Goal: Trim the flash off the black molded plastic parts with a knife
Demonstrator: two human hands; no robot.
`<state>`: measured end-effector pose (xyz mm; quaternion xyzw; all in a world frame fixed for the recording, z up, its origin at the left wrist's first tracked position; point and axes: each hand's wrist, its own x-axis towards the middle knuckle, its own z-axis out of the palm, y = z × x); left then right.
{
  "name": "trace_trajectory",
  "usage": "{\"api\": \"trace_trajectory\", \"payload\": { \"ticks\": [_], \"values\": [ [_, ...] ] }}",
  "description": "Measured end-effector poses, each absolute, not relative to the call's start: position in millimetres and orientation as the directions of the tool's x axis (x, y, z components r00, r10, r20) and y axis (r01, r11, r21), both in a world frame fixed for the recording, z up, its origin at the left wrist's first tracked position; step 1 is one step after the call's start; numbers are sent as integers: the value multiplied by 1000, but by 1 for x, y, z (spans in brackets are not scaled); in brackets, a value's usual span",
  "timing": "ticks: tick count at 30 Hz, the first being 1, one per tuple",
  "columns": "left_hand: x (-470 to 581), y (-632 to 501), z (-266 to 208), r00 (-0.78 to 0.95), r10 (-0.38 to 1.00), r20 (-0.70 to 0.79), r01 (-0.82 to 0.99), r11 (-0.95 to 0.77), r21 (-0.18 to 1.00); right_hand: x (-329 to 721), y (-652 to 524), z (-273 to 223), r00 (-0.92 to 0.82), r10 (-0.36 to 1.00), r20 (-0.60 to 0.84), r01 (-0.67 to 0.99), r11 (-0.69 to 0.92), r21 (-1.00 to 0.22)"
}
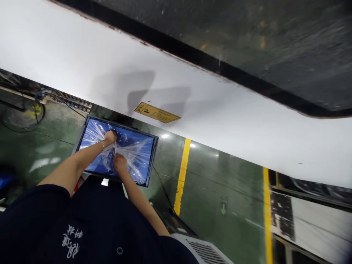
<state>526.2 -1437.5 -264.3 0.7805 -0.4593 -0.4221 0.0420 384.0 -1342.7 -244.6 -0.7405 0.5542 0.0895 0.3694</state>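
Note:
A clear plastic bag [134, 148] spreads across a blue crate [152, 161] with a dark rim, low in front of my body. Its film is drawn into tight creases that run from the edges to the middle. My left hand [110, 136], with a bracelet at the wrist, is closed on the gathered film near the far side. Closer to me, my right hand [120, 162] is also closed on the plastic, just beside the bunched centre. What lies under the film is hard to make out.
A large white machine panel [214, 110] with a yellow warning label [157, 112] overhangs the crate's far side. Cables and hoses [55, 96] lie at left. Yellow floor lines [183, 176] cross the green floor to the right. A vented white box [203, 251] stands near my right side.

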Motion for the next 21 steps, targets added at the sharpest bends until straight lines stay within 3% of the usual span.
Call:
{"api": "trace_trajectory", "payload": {
  "ticks": [4,10,15,21],
  "values": [
    [525,-1430,-261,242,-746,-621,-650,-599,467,367,-1344,-248,362,-771,-524,-794,40,-607],
    [542,-1417,-231,-5,-850,-526,-553,-436,710,371,-1400,-256,367,-800,-475,-496,263,-827],
    [541,-1404,-217,-165,-878,-448,-471,-329,819,381,-1405,-262,361,-807,-467,-354,345,-869],
    [540,-1414,-227,-304,-836,-456,-463,-289,838,379,-1400,-263,377,-784,-493,-332,383,-862]
  ]
}}
